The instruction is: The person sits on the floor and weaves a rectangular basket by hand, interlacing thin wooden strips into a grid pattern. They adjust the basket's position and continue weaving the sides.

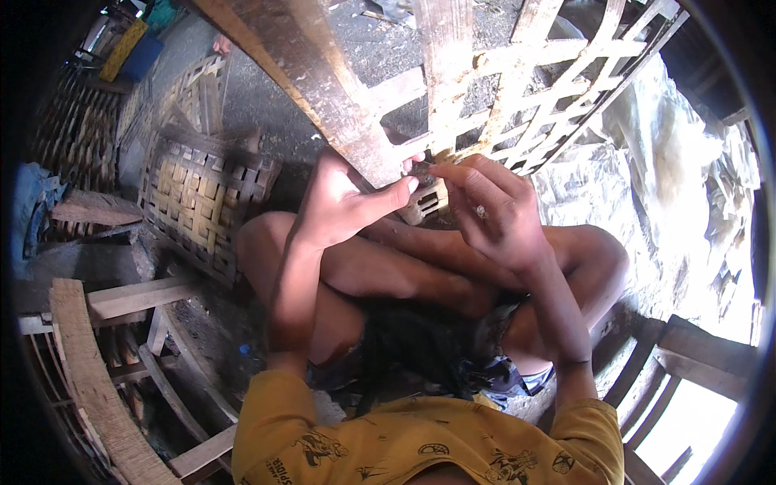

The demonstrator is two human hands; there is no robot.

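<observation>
In front of my crossed legs a woven lattice panel [501, 105] of pale slats stands tilted, its lower corner between my hands. A broad wooden board [311, 77] runs along its left side. My left hand [343, 198] wraps around the lower end of this board, fingers passing behind it and thumb stretched along the near side. Close by on the right, my right hand [493, 206] is closed in a pinch at the panel's lower corner. Whatever lies between its fingertips is too small and dark to name.
Another woven panel [202, 198] leans at my left, with stacked lattice pieces farther back. Wooden frames stand at the lower left [73, 339] and lower right [699, 356]. Crumpled clear plastic sheeting [663, 162] lies on the right. A blue and yellow object [133, 55] is at the far left.
</observation>
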